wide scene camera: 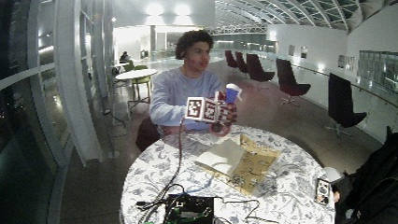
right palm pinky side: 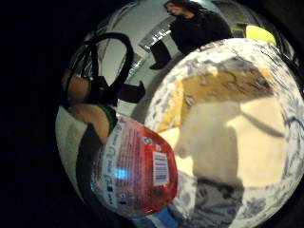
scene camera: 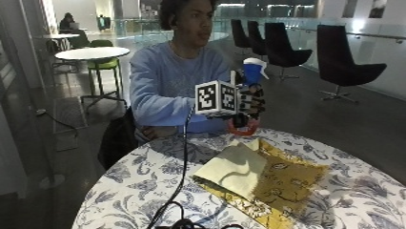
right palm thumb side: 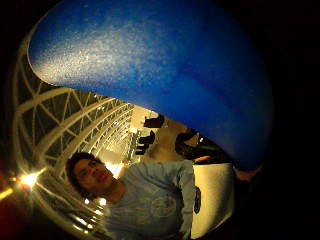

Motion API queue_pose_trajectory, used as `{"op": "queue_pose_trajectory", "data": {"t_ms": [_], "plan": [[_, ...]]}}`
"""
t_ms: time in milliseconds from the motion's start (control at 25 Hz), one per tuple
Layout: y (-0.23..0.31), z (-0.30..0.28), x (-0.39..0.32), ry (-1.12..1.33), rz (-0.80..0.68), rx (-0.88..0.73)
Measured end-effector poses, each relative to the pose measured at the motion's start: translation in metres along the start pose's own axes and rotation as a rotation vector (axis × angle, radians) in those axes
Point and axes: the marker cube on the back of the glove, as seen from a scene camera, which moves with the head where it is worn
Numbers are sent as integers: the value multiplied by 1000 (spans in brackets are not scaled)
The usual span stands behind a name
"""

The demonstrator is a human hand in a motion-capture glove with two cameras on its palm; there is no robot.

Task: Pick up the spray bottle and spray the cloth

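Round floral surface (scene camera: 355, 191) w/ yellow cloth (scene camera: 233, 168) lying flat, folded over a patterned cloth (scene camera: 289, 183). Spray bottle (scene camera: 252, 76) is up in the air, gloved right hand (scene camera: 248, 102) wrapped round it. Tip: angle nozzle down toward yellow cloth before squeezing.

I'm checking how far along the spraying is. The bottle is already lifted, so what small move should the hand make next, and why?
Probably tip the spray bottle forward and down so its nozzle faces the pale yellow cloth. The gloved right hand holds it upright above the table's near edge, while the cloth lies flat below and further in, not yet in the nozzle's line.
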Motion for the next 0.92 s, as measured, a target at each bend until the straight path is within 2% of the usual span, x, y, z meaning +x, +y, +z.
{"op": "queue_pose_trajectory", "data": {"t_ms": [240, 440, 639, 919], "plan": [[-21, 93, -7, -115, -84, -33], [-13, 154, 2, -156, -119, -223], [-24, 188, 17, -115, -131, -86], [-14, 201, 21, -108, -140, -102]]}}
